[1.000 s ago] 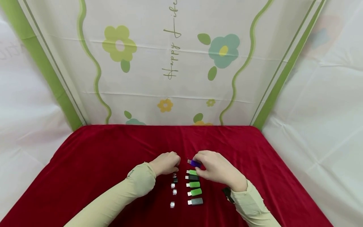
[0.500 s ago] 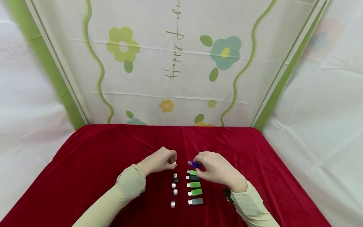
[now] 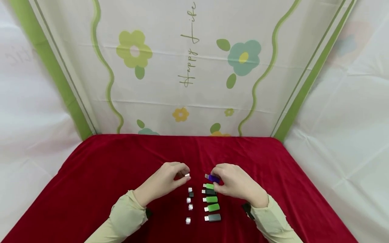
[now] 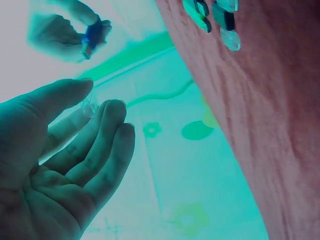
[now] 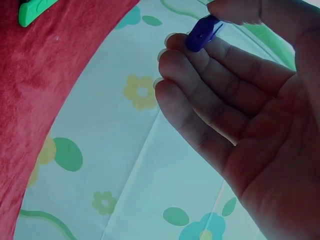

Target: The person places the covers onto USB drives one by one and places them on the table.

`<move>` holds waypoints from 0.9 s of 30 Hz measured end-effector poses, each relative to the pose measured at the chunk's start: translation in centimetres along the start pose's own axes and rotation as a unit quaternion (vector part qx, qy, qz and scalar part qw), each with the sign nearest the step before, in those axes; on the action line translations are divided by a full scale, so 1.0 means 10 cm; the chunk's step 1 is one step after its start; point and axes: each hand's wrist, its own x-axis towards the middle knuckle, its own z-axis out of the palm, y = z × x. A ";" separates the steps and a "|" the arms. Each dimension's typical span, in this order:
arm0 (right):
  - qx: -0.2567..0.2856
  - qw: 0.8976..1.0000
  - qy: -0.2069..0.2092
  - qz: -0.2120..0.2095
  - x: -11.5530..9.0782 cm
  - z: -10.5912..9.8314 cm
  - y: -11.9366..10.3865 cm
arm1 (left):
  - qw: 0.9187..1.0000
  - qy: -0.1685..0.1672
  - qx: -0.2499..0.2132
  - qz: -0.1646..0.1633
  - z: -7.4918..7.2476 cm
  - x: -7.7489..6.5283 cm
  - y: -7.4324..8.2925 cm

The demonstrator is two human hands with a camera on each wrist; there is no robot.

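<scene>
My right hand [image 3: 238, 180] pinches a purple USB stick [image 3: 214, 178] between thumb and fingers, its metal plug pointing left. Facing it, my left hand [image 3: 164, 180] pinches a small clear cap [image 3: 187, 174] at its fingertips. In the left wrist view the clear cap [image 4: 90, 106] shows between thumb and index finger, with the purple stick [image 4: 95, 36] some way off. The right wrist view shows the purple stick's body [image 5: 201, 34] at the fingertips. Cap and stick are apart, with a gap of red cloth between them in the head view.
On the red cloth [image 3: 121, 158] several USB sticks lie in a column: green [image 3: 211, 199], black [image 3: 210, 192] and grey [image 3: 214, 217]. Left of them runs a column of clear caps [image 3: 188, 220] and one black cap [image 3: 191, 194]. A printed fabric wall [image 3: 164, 84] stands behind.
My left hand has lifted the clear cap and drawn back a little, turning so its thumb and fingers face right. The right hand keeps the purple USB stick nearly in place.
</scene>
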 end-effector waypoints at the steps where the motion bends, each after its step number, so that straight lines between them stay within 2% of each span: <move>1: -0.002 1.000 0.004 -0.001 0.00 0.00 0.00 | 1.000 0.006 0.002 0.002 -0.01 0.00 0.03; 4: -0.006 1.000 0.008 -0.002 -0.01 -0.01 0.00 | 1.000 0.018 0.009 0.005 -0.05 -0.01 0.11; 9: -0.011 1.000 0.006 -0.012 -0.02 0.01 -0.01 | 1.000 0.017 0.017 0.011 -0.08 -0.04 0.22; 15: -0.010 0.999 0.015 -0.028 0.00 0.03 -0.05 | 0.999 0.014 0.039 0.022 -0.07 -0.06 0.27; 20: -0.016 0.999 0.017 -0.031 0.00 0.04 -0.05 | 0.999 0.011 0.039 0.036 -0.06 -0.05 0.32; 27: -0.009 0.999 0.020 -0.045 -0.01 0.05 -0.09 | 0.997 0.019 0.053 0.044 -0.02 -0.05 0.38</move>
